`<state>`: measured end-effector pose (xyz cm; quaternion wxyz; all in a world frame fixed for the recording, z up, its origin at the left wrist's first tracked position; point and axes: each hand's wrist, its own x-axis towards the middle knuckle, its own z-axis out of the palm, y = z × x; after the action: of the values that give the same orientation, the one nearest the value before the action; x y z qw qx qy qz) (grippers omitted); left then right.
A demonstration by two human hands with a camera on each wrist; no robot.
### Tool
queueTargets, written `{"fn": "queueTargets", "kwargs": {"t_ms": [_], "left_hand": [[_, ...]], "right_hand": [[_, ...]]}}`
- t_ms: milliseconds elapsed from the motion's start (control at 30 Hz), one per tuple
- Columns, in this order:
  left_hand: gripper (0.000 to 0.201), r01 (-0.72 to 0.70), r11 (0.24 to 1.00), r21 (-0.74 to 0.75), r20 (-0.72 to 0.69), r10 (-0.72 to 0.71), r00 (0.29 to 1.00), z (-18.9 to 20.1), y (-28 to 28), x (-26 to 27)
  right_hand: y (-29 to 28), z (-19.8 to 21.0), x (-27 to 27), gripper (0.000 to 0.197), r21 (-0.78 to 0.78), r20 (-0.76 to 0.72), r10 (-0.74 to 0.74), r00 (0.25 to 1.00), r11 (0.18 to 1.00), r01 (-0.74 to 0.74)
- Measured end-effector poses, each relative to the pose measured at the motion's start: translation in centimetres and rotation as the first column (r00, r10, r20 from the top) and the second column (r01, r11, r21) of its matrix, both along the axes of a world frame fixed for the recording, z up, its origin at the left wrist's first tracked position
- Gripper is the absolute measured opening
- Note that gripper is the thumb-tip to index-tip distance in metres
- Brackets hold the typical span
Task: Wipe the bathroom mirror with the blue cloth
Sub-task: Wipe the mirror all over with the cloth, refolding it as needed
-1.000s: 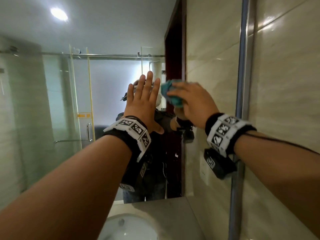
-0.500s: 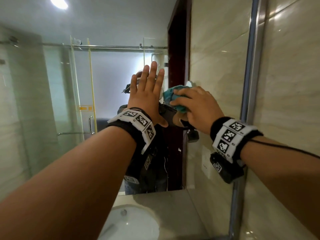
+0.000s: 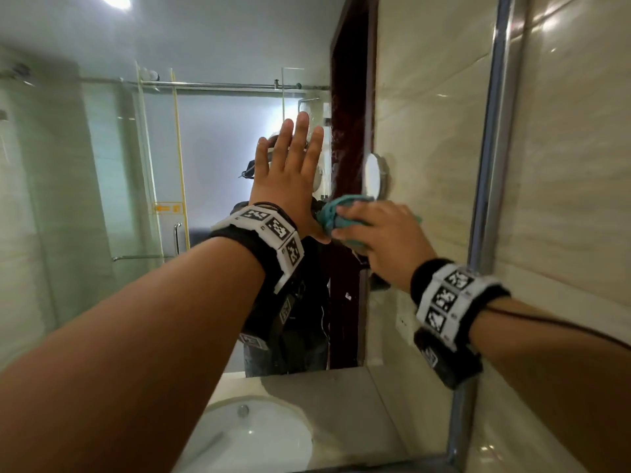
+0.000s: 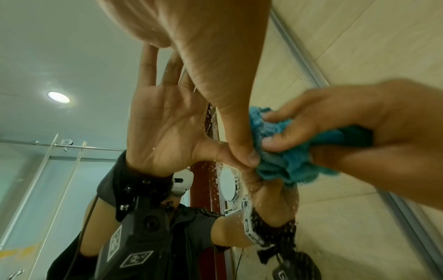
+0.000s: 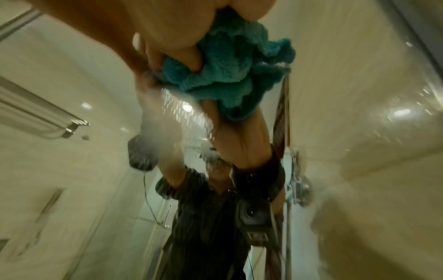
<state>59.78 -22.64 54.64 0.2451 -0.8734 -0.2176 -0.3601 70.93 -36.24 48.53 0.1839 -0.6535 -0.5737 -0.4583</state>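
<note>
Wiping is underway: right hand [image 3: 382, 240] grips the bunched blue cloth [image 3: 336, 213] against the mirror [image 3: 102, 186] at frame centre, left hand [image 3: 290, 179] flat, fingers straight. Droplets remain nearby; most glass probably awaits.

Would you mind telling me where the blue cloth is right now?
In the head view the blue cloth is bunched in the right hand against the mirror, just right of the flat left hand.
</note>
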Motion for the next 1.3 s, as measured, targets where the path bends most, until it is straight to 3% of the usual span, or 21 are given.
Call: {"fn": "queueTargets", "kwargs": {"t_ms": [67,167,267,367,433,500,567,633,800,933,1000,1133,1200,1300], "left_hand": [[0.149,-0.02,1.0,0.004,0.0,0.02,1.0,0.1,-0.3,0.1],[0.14,-0.031,1.0,-0.001,0.006,0.031,1.0,-0.8,-1.1,0.0],[0.131,0.052,0.998,0.022,-0.088,-0.05,0.995,-3.5,-2.4,-0.1],[0.135,0.06,0.997,0.054,-0.162,-0.051,0.985,-5.4,-2.5,0.2],[0.143,0.032,0.998,0.05,-0.168,-0.023,0.986,-5.7,-2.0,0.6],[0.147,0.001,0.998,0.07,-0.16,0.011,0.987,-5.9,-1.8,1.0],[0.147,-0.017,0.995,0.097,-0.157,0.033,0.987,-6.0,-1.8,1.2],[0.147,-0.022,0.994,0.105,-0.149,0.038,0.988,-6.1,-1.9,1.2],[0.15,-0.02,0.995,0.099,-0.129,0.033,0.991,-6.1,-1.9,1.4],[0.151,-0.043,0.993,0.113,-0.128,0.058,0.99,-6.1,-2.2,1.3],[0.149,-0.042,0.994,0.105,-0.123,0.055,0.991,-6.3,-2.5,1.1],[0.139,0.028,0.998,0.056,-0.139,-0.02,0.99,-9.0,-3.3,0.4],[0.138,0.052,0.997,0.063,-0.19,-0.04,0.981,-11.4,-3.4,-0.1],[0.137,0.018,0.997,0.077,-0.238,0.001,0.971,-13.9,-2.9,0.0]], "right_hand": [[-0.2,-1.6,1.3,0.052,-0.068,-0.01,0.006,1.0,0.998,-0.007],[-1.2,-0.5,1.2,0.047,-0.106,0.025,0.032,0.999,0.994,-0.029],[-2.5,2.4,1.5,0.043,0.121,-0.123,-0.01,0.992,0.992,0.025],[-3.9,6.2,3.6,0.049,0.404,-0.366,0.031,0.93,0.906,0.129],[-4.2,7.5,4.0,0.051,0.478,-0.409,0.061,0.911,0.864,0.156],[-3.4,6.6,3.1,0.045,0.497,-0.344,0.104,0.933,0.864,0.087],[-2.2,3.7,2.2,0.036,0.427,-0.209,0.129,0.969,0.904,-0.028],[-1.2,-0.4,2.5,0.034,0.263,-0.111,0.059,0.992,0.964,-0.028],[-1.9,-9.8,3.3,0.051,-0.005,0.045,0.058,0.997,0.998,-0.058],[-3.0,-10.4,3.0,0.062,-0.131,0.043,0.074,0.996,0.989,-0.068],[-3.2,-8.6,3.0,0.059,-0.058,-0.054,0.046,0.997,0.997,-0.049],[-4.0,-2.6,4.2,0.048,0.327,-0.385,0.085,0.919,0.944,0.049],[-4.1,-0.8,4.8,0.05,0.417,-0.425,0.095,0.9,0.903,0.102],[-3.2,-2.9,4.2,0.045,0.343,-0.358,0.02,0.934,0.933,0.112]]}}
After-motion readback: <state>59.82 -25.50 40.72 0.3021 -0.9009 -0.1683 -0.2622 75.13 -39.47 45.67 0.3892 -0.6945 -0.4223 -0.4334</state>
